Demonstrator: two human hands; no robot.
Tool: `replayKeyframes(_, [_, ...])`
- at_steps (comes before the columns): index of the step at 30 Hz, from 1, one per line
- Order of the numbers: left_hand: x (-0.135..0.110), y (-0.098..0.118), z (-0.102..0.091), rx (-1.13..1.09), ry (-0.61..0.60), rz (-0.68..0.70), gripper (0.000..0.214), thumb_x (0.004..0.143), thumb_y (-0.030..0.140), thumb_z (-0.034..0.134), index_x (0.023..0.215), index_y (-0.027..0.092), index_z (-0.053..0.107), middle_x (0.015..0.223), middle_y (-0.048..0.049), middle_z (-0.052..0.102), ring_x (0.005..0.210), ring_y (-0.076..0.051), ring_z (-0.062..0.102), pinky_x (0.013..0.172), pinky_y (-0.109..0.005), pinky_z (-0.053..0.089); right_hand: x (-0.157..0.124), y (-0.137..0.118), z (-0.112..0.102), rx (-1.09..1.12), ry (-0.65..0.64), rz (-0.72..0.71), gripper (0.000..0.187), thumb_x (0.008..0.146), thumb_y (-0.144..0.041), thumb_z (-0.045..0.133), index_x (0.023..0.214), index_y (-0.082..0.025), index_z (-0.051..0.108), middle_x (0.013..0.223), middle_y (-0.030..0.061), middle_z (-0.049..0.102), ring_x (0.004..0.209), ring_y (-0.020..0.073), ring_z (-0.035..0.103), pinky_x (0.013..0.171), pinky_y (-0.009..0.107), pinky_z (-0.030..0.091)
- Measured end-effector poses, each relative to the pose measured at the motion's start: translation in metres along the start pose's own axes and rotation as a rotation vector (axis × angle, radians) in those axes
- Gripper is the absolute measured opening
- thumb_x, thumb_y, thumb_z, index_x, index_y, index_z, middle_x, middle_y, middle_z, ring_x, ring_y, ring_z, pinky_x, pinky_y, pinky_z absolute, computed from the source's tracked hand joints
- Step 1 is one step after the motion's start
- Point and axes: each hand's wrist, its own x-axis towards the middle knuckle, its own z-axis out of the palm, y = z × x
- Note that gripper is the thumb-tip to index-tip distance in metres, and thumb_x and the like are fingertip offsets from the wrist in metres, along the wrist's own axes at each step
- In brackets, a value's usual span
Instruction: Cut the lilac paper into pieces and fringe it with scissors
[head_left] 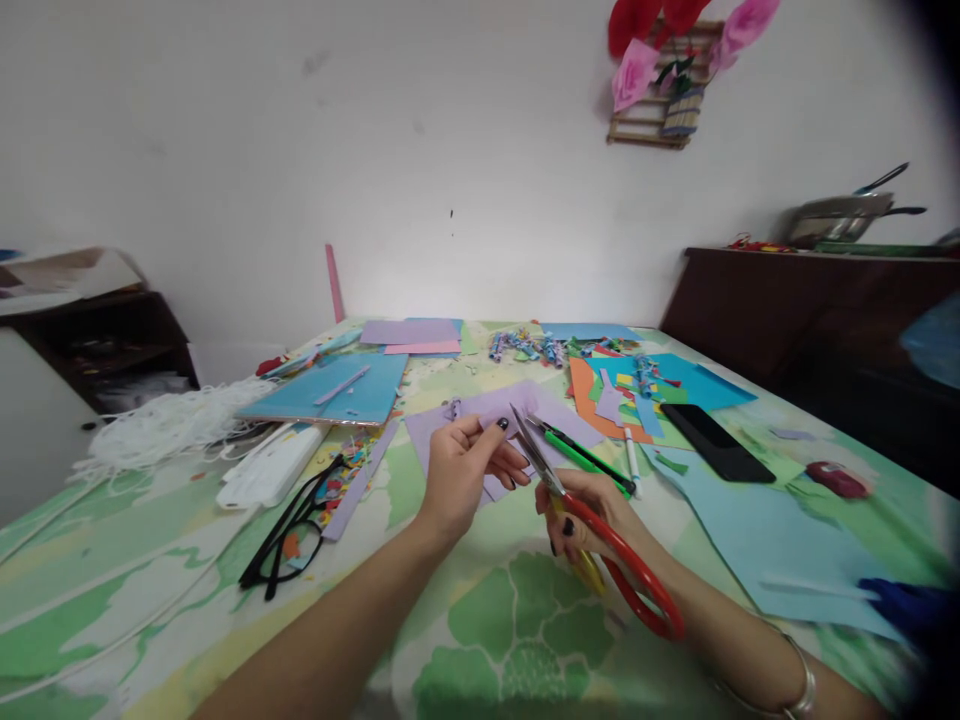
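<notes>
over the flowered table [225, 560], the right hand [592, 515] is gripping the scissors [628, 563] through their red loops. they are stiff and light, blades slightly parted and pointing up and away from the grip, long axis leaning left. just beyond the tips, the left hand [461, 470] is pinching a lilac paper scrap [496, 490] – flimsy, easily creased, best held near the cut – its outline possibly blending into the lilac sheet [517, 408] behind.

The glasses [292, 530] lie on the table [187, 560] left of the left hand [461, 470] and its paper sheet [495, 488]; the phone [716, 442] lies right of the right hand [589, 512] and its scissors [637, 580]. Pens [585, 457] lie just behind both hands.
</notes>
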Motion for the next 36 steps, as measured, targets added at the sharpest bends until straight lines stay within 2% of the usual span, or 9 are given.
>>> replayKeyframes(4, [-0.001, 0.0, 0.0, 0.009, 0.008, -0.004, 0.021, 0.075, 0.028, 0.063, 0.062, 0.012, 0.058, 0.048, -0.0039, 0.064, 0.037, -0.014, 0.06, 0.035, -0.019, 0.041, 0.0, 0.0, 0.0, -0.017, 0.01, 0.013, 0.054, 0.065, -0.064, 0.071, 0.078, -0.015, 0.053, 0.053, -0.0007, 0.053, 0.041, 0.0084, 0.047, 0.039, 0.018, 0.04])
replayKeyframes(10, [0.0, 0.0, -0.001, 0.024, 0.008, 0.003, 0.022, 0.076, 0.03, 0.064, 0.064, 0.012, 0.058, 0.05, -0.0049, 0.066, 0.038, -0.015, 0.061, 0.034, -0.019, 0.04, 0.0, 0.004, 0.001, -0.052, 0.06, 0.018, 0.044, 0.07, -0.055, 0.072, 0.076, -0.016, 0.055, 0.05, -0.003, 0.048, 0.04, 0.0086, 0.044, 0.037, 0.018, 0.039])
replayKeyframes(20, [0.0, -0.002, -0.001, 0.032, 0.027, 0.002, 0.025, 0.075, 0.031, 0.065, 0.061, 0.012, 0.057, 0.05, -0.0051, 0.065, 0.038, -0.014, 0.06, 0.035, -0.019, 0.04, 0.001, 0.008, 0.001, -0.074, 0.08, 0.031, 0.036, 0.07, -0.047, 0.074, 0.074, -0.016, 0.055, 0.052, -0.0044, 0.046, 0.039, 0.0077, 0.044, 0.035, 0.017, 0.037])
replayKeyframes(36, [0.0, -0.001, -0.001, 0.016, 0.018, -0.009, 0.023, 0.075, 0.033, 0.065, 0.065, 0.013, 0.058, 0.051, -0.0041, 0.066, 0.039, -0.014, 0.061, 0.035, -0.019, 0.039, 0.0, 0.009, 0.001, -0.056, 0.136, 0.097, 0.038, 0.066, -0.044, 0.079, 0.071, -0.016, 0.055, 0.05, -0.0056, 0.045, 0.037, 0.0064, 0.04, 0.033, 0.015, 0.032])
